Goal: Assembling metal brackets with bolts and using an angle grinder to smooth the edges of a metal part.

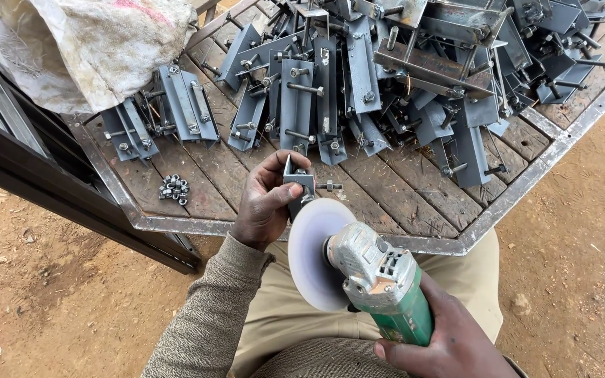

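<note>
Soft even daylight, sharp focus

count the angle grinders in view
1. The angle grinder, green-bodied with a pale disc, is held in the right hand over the lap, its disc beside the metal bracket in the left hand.

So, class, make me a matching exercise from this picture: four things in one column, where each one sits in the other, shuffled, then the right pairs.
Things:
1. angle grinder
2. small metal bracket
3. loose nuts
4. white sack

Places:
A. far left corner of the table
B. in the right hand
C. bare planks, left of the hands
D. in the left hand

Pairs: 1-B, 2-D, 3-C, 4-A
</note>
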